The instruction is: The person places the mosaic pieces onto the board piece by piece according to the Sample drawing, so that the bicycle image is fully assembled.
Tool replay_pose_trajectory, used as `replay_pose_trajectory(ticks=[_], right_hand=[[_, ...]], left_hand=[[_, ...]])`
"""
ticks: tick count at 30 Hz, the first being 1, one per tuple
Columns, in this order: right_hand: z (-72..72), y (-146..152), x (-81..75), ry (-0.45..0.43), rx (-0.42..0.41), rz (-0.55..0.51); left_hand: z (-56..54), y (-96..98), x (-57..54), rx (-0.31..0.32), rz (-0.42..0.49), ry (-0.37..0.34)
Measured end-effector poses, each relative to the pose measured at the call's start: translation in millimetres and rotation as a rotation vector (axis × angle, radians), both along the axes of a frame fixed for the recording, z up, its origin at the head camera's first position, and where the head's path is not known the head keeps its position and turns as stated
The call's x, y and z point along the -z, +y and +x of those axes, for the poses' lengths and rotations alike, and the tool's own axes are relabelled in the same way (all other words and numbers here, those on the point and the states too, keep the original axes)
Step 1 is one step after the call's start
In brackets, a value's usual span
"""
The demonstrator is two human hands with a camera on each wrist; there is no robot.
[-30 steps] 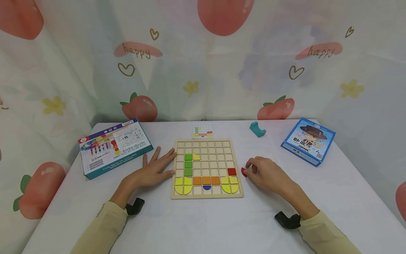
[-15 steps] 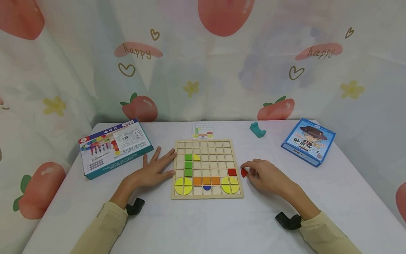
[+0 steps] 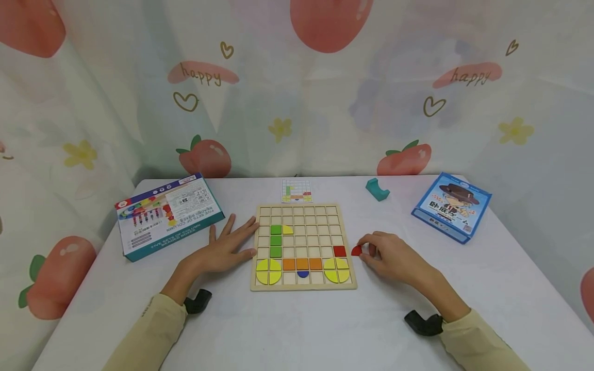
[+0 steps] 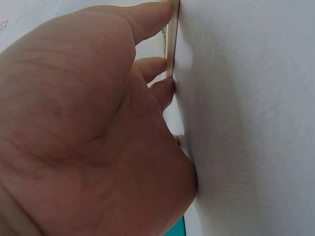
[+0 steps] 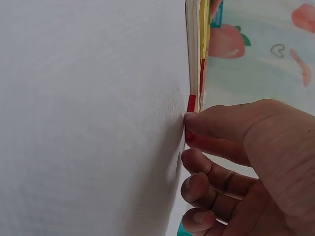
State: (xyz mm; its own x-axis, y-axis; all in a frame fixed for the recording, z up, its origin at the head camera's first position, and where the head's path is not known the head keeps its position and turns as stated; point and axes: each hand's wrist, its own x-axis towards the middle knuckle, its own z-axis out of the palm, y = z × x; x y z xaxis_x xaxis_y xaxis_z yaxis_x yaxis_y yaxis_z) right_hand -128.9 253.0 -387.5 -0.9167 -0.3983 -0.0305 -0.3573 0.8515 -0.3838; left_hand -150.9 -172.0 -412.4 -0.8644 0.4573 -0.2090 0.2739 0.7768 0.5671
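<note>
My left hand lies with its fingers spread, the fingertips and thumb at the left edge of the wooden grid board. Just off the board's right edge, my right hand pinches a small red tile with a curved edge between thumb and forefinger. In the right wrist view that red tile is low beside the board's side, and the other fingers are curled below. The board bears green squares, orange squares, yellow quarter-circle tiles, a blue half-round tile and a red square.
A small pattern card lies behind the board. To its right is a teal arched block. A blue box stands at the back right, and a teal and white box lies at the left near my left hand.
My right forefinger has stretched out, and the red tile has turned in the pinch and shifted slightly toward the board. My left hand has stayed in place.
</note>
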Motion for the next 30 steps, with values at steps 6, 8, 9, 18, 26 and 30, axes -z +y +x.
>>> replay_pose_trajectory(ticks=[6, 8, 9, 18, 26, 30], right_hand=[[1.2, -0.5, -1.1, 0.007, 0.001, -0.006], [2.0, -0.7, -1.6, 0.012, 0.003, -0.012], [2.2, -0.8, -1.6, 0.015, 0.005, -0.013], [2.5, -0.4, -2.7, 0.026, 0.013, -0.002], [0.9, -5.2, -2.3, 0.034, 0.021, -0.015], [0.1, -8.7, -2.0, 0.029, 0.022, -0.018]], left_hand=[[-0.1, 0.6, 0.5, 0.0, 0.001, 0.003], [-0.5, 0.6, 0.8, -0.001, -0.001, 0.0], [-0.4, 0.8, 0.6, -0.001, -0.003, -0.002], [-0.9, 0.0, 0.3, 0.0, -0.009, -0.004], [-2.0, 0.8, 1.0, -0.001, -0.007, -0.003], [-2.5, 0.5, 2.5, -0.006, -0.018, -0.003]])
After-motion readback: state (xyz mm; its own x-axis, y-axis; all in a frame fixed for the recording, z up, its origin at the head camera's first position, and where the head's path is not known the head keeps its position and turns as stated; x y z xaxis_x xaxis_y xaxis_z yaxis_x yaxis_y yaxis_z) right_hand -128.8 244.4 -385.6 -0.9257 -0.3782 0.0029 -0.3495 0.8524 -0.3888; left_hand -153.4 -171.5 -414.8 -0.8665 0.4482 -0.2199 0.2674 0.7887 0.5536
